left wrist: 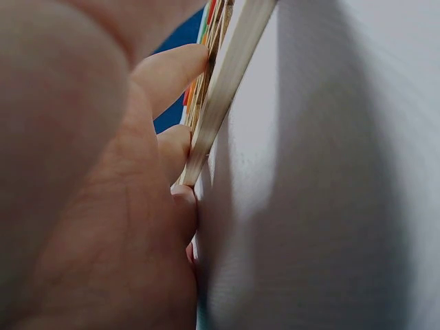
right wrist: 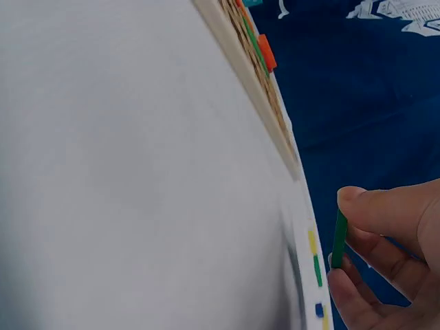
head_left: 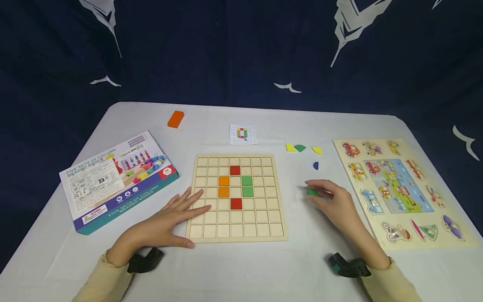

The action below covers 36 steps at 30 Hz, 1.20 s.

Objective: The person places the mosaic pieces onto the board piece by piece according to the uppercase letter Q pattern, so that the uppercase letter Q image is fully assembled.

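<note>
A wooden grid board (head_left: 237,230) lies flat on the white table, with two red, two orange and two green squares in its cells. Spread out, the left hand (head_left: 166,220) rests on the board's left edge; in the left wrist view its fingers (left wrist: 180,72) touch the board's rim (left wrist: 227,89). To the right of the board, the right hand (head_left: 336,204) pinches a green piece (head_left: 312,191) between thumb and fingers. The right wrist view shows this green piece (right wrist: 339,239) edge-on in the right hand (right wrist: 392,254).
A picture card (head_left: 242,139) lies behind the board. Yellow (head_left: 290,147), green (head_left: 299,148) and blue (head_left: 315,165) pieces lie at the right, before a picture puzzle (head_left: 354,197). At the left are a box (head_left: 124,184) and an orange block (head_left: 175,119).
</note>
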Motion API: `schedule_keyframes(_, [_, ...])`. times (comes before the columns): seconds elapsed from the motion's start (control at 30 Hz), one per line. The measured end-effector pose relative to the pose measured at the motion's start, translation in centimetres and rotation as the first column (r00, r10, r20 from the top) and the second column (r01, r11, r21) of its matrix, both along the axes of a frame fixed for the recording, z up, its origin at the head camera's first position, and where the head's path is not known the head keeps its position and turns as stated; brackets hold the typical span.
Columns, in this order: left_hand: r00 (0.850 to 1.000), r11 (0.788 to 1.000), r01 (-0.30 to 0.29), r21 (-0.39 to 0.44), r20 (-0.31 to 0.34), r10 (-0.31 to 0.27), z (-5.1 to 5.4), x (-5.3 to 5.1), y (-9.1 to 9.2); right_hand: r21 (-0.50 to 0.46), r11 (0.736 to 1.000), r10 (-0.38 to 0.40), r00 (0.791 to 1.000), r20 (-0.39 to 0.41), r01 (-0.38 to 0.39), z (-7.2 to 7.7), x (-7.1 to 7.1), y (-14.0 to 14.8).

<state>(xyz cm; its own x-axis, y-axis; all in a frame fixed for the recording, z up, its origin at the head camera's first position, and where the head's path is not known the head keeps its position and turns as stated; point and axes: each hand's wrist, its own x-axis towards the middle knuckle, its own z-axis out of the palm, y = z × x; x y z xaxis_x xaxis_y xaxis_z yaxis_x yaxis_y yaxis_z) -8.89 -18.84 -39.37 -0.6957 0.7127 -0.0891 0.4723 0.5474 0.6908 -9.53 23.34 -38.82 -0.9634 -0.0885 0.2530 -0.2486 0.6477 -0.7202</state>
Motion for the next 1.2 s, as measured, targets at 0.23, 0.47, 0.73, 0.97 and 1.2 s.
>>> schedule_keyframes(0.23, [1.000, 1.000, -0.005, -0.003, 0.012, 0.005, -0.1, 0.0, 0.1, -0.087, 0.989, 0.115, 0.993, -0.017, -0.117, 1.3, -1.0, -2.6])
schedule_keyframes(0.47, [1.000, 1.000, -0.006, -0.019, 0.018, 0.007, -0.1, -0.2, 0.1, -0.094, 0.976, 0.198, 0.980, -0.002, -0.197, 1.7, -1.9, -5.5])
schedule_keyframes(0.73, [1.000, 1.000, -0.008, -0.002, 0.020, 0.008, -0.1, -0.1, 0.1, -0.115, 0.948, 0.299, 0.954, -0.001, -0.297, 1.2, -2.1, -8.5])
schedule_keyframes(0.97, [1.000, 1.000, -0.014, 0.000, 0.024, 0.014, -0.1, -0.1, 0.1, -0.112, 0.932, 0.351, 0.936, 0.034, -0.346, 0.3, -1.9, -10.6])
schedule_keyframes(1.2, [1.000, 1.000, -0.013, -0.002, 0.019, 0.013, -0.2, -0.1, 0.0, -0.092, 0.929, 0.363, 0.931, 0.038, -0.358, -0.1, -1.6, -11.4])
